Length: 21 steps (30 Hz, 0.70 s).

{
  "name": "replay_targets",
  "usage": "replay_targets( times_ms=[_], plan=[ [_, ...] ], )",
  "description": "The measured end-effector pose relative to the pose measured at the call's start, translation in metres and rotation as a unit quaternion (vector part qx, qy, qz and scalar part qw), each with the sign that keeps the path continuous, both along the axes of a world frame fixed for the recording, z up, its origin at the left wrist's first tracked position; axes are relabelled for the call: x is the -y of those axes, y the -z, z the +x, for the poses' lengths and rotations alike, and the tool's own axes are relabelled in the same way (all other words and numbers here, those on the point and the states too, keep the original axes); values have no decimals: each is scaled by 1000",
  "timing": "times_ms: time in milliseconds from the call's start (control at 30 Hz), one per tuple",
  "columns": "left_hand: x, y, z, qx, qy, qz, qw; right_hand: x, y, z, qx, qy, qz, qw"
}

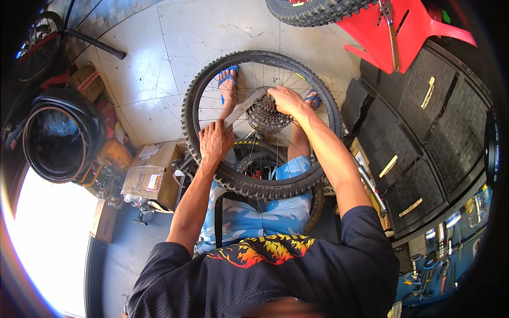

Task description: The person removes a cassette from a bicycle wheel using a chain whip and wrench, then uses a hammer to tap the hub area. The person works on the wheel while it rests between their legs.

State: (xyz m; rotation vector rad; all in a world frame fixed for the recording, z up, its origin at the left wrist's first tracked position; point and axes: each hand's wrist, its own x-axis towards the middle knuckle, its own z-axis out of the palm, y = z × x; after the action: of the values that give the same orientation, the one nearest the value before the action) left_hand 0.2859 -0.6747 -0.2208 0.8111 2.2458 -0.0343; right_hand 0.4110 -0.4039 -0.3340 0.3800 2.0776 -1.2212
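Observation:
A bicycle wheel [193, 98] with a knobby black tyre lies across my lap, its cassette [269, 117] facing up. My left hand [215, 139] is closed on the near end of a flat, light-grey metal tool [242, 110], above the left side of the rim. From there the tool slants up and right to the cassette's far edge. My right hand [287, 100] is closed over the upper right of the cassette, close to the tool's far end. What its fingers grip there is hidden.
Black drawers [424, 132] and a red plastic chair [392, 32] with a tool on it stand to the right. Another tyre [323, 13] lies at the top. On the left are cardboard boxes [151, 169] and stacked tyres [55, 138]. My sandalled feet [228, 85] show through the spokes.

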Motion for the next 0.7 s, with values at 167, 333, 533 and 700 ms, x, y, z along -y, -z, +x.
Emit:
replay_targets(
  times_ms=[167, 333, 533, 700],
  plan=[
    [-2, -1, 0, 3, 1, -16, 1000, -3, 0, -1, 25, 17, 0, 1000],
    [-3, -3, -1, 2, 0, -7, 1000, -6, 12, -2, 9, -31, -10, 999],
    [-12, 3, 2, -8, 52, 28, 998, -12, 14, 7, -62, 71, -17, 995],
    [-41, 24, -6, 98, 93, -78, 988, -31, -4, 30, 15, 231, -33, 972]
  ],
)
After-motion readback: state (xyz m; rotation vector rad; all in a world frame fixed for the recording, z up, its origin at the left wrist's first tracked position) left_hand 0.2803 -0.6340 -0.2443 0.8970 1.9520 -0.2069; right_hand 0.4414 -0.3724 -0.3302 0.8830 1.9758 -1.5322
